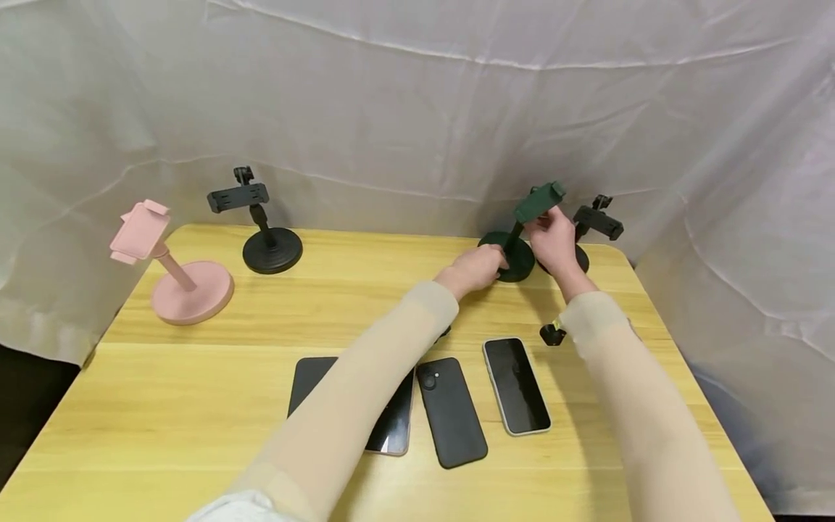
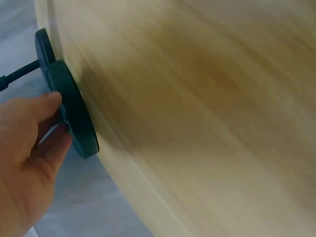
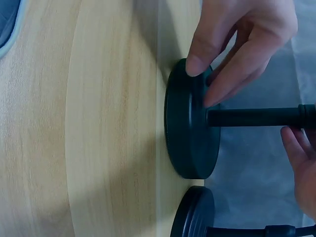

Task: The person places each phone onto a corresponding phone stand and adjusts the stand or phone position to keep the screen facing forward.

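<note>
A dark green phone stand (image 1: 537, 204) stands upright near the table's back edge, right of centre. My left hand (image 1: 476, 269) grips its round base (image 3: 190, 131), thumb at the rim and fingertips on the upper face. Higher up, my right hand (image 1: 554, 238) holds the stand just below the tilted clamp, its fingertips at the stem (image 3: 256, 117). Close on the right of it is a black phone stand (image 1: 598, 221), its base partly hidden by my right hand. In the left wrist view my left hand (image 2: 29, 153) touches the green base (image 2: 74, 111).
A pink phone stand (image 1: 192, 293) and another black one (image 1: 272, 251) occupy the back left. Nearer lie a tablet (image 1: 394, 424) partly under my left forearm, a black phone (image 1: 453, 413) back up, and a light-edged phone (image 1: 517, 386) screen up. A pale curtain (image 1: 391, 109) hangs behind.
</note>
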The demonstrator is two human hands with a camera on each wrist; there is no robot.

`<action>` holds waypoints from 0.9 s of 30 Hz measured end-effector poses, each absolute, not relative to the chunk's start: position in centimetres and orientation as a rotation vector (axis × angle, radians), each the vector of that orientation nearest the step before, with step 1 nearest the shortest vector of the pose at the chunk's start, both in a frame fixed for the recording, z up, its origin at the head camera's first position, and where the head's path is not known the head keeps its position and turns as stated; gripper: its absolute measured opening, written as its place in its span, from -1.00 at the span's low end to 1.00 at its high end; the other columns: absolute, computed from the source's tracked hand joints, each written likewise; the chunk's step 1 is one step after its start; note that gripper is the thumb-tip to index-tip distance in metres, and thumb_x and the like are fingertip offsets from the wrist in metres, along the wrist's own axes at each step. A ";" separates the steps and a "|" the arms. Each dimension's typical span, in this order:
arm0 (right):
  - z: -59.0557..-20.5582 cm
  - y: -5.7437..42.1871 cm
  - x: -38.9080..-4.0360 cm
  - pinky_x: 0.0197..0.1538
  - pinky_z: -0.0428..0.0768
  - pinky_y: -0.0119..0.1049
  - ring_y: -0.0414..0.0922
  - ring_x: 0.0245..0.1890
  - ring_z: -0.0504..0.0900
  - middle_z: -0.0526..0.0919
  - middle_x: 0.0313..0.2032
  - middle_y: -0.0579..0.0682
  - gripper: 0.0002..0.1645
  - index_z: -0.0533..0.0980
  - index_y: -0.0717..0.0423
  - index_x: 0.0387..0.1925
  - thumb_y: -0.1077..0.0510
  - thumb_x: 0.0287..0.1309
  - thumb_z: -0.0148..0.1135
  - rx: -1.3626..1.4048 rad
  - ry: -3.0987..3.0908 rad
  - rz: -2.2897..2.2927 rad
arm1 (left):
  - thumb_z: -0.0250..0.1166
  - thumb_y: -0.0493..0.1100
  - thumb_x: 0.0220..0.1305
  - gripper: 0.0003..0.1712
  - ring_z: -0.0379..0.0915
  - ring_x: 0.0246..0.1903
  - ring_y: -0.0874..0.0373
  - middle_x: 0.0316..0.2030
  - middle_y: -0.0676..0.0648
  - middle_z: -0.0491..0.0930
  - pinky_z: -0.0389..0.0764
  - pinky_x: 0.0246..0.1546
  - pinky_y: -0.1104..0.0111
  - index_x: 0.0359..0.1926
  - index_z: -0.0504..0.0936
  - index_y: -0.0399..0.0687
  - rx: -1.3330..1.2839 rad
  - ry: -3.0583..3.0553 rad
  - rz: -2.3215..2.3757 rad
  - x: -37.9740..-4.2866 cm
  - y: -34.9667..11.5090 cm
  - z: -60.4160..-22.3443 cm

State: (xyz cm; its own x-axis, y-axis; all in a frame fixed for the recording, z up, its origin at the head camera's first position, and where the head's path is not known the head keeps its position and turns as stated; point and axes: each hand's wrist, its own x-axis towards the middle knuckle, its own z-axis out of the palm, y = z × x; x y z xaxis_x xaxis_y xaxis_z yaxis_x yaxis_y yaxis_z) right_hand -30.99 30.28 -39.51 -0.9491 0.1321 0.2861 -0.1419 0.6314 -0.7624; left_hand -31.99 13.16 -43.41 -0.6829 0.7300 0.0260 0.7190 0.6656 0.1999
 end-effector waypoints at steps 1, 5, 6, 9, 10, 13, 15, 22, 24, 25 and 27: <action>-39.5 30.2 -31.0 0.27 0.55 0.14 0.22 0.18 0.60 0.61 0.14 0.32 -0.60 0.50 0.26 0.24 0.14 0.51 0.14 0.016 -2.539 1.229 | 0.22 -0.23 0.55 -0.65 0.50 0.26 0.10 0.23 0.00 0.60 0.54 0.26 0.34 0.22 0.73 0.12 1.221 2.824 0.260 -31.9 13.2 -43.4; -39.6 30.1 -30.8 0.23 0.59 0.12 0.24 0.10 0.66 0.64 0.12 0.32 -0.63 0.51 0.28 0.21 0.17 0.51 0.10 0.021 -2.531 1.233 | 0.13 -0.30 0.57 -0.61 0.56 0.18 0.12 0.13 0.02 0.66 0.62 0.15 0.32 0.12 0.79 0.19 1.236 2.845 0.140 -31.5 13.5 -43.2; -39.6 30.1 -30.8 0.21 0.60 0.11 0.23 0.09 0.67 0.64 0.12 0.31 -0.63 0.51 0.26 0.21 0.17 0.51 0.09 0.020 -2.531 1.232 | 0.12 -0.32 0.57 -0.60 0.58 0.15 0.12 0.10 0.02 0.67 0.63 0.12 0.33 0.08 0.81 0.19 1.251 2.847 0.118 -31.5 13.6 -43.2; -39.5 30.0 -30.8 0.14 0.64 0.10 0.23 0.07 0.69 0.65 0.11 0.29 -0.63 0.51 0.22 0.24 0.19 0.51 0.08 0.031 -2.539 1.222 | 0.14 -0.35 0.54 -0.61 0.61 0.08 0.12 0.02 0.02 0.69 0.65 0.06 0.32 -0.09 0.84 0.17 1.293 2.854 0.088 -31.6 13.5 -43.3; -39.5 29.9 -30.8 0.13 0.65 0.09 0.22 0.06 0.69 0.65 0.10 0.29 -0.63 0.51 0.20 0.24 0.19 0.52 0.08 0.042 -2.543 1.219 | 0.15 -0.36 0.53 -0.61 0.61 0.05 0.13 -0.01 0.03 0.70 0.64 0.04 0.32 -0.14 0.84 0.15 1.305 2.862 0.078 -31.7 13.4 -43.4; -39.6 29.5 -30.9 0.11 0.66 0.09 0.22 0.04 0.70 0.66 0.07 0.29 -0.63 0.51 0.19 0.25 0.19 0.52 0.08 0.077 -2.560 1.205 | 0.18 -0.38 0.48 -0.64 0.60 -0.05 0.17 -0.09 0.06 0.70 0.63 -0.01 0.33 -0.26 0.82 0.10 1.322 2.880 0.074 -31.9 12.9 -43.4; -39.6 29.1 -31.0 0.10 0.67 0.09 0.23 0.04 0.70 0.66 0.05 0.30 -0.64 0.50 0.21 0.23 0.20 0.52 0.08 0.101 -2.563 1.212 | 0.20 -0.40 0.45 -0.66 0.55 -0.16 0.21 -0.16 0.07 0.68 0.60 -0.07 0.34 -0.31 0.80 0.06 1.332 2.882 0.094 -32.0 12.4 -43.5; -39.5 26.5 -30.9 0.12 0.68 0.07 0.21 0.09 0.67 0.62 0.09 0.29 -0.65 0.45 0.23 0.25 0.22 0.53 0.07 0.153 -2.582 1.260 | 0.28 -0.39 0.41 -0.71 0.49 -0.26 0.21 -0.21 0.05 0.66 0.58 -0.14 0.37 -0.28 0.84 0.05 1.328 2.866 0.175 -31.9 9.2 -43.5; -39.5 25.6 -30.9 0.12 0.67 0.07 0.21 0.11 0.66 0.61 0.11 0.28 -0.65 0.43 0.23 0.25 0.22 0.54 0.05 0.162 -2.596 1.289 | 0.31 -0.36 0.41 -0.73 0.58 -0.18 0.19 -0.15 0.04 0.69 0.62 -0.08 0.36 -0.22 0.86 0.07 1.303 2.863 0.205 -31.7 8.1 -43.5; -39.5 25.1 -30.9 0.12 0.68 0.07 0.20 0.12 0.65 0.60 0.11 0.29 -0.65 0.42 0.24 0.25 0.23 0.55 0.04 0.170 -2.601 1.304 | 0.32 -0.36 0.41 -0.74 0.61 -0.16 0.17 -0.13 0.03 0.70 0.63 -0.06 0.35 -0.20 0.86 0.07 1.290 2.861 0.216 -31.7 7.5 -43.4; -39.5 24.2 -30.9 0.12 0.68 0.05 0.19 0.14 0.64 0.59 0.13 0.28 -0.65 0.40 0.25 0.26 0.24 0.55 0.03 0.187 -2.604 1.348 | 0.31 -0.36 0.42 -0.74 0.63 -0.12 0.15 -0.11 0.02 0.71 0.64 -0.02 0.34 -0.18 0.87 0.07 1.271 2.861 0.241 -31.5 6.4 -43.3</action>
State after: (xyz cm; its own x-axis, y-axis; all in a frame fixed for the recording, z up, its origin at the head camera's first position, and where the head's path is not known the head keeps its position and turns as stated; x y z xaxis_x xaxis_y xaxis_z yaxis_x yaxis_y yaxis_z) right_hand -30.91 24.18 -39.49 -0.9715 -0.0193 0.2364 -0.2042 0.5753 -0.7921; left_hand -31.45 6.43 -43.25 -0.6721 0.7380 0.0608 0.7377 0.6603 0.1405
